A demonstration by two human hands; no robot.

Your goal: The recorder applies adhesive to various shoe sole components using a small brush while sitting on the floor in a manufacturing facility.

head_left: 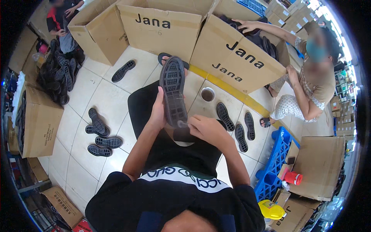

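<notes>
My left hand (157,110) is closed round the side of a dark shoe sole (174,98), held up over my lap with its gridded, hollow side in view. At the sole's near end shows a pale, shiny patch. My right hand (206,130) is pinched there on the end of a thin, light stick-like tool, whose tip meets or nearly meets that patch; its kind is too small to tell. Beyond my right hand, a white cup (207,94) of brown contents stands on the floor. Several similar soles (239,137) lie to the right.
More loose soles (109,142) lie on the tiles at left. Big cardboard boxes (158,31) line the far side. A co-worker (309,85) reaches into one at right; another person (63,23) is far left. At right are a blue pallet (270,162) and a yellow bottle (272,210).
</notes>
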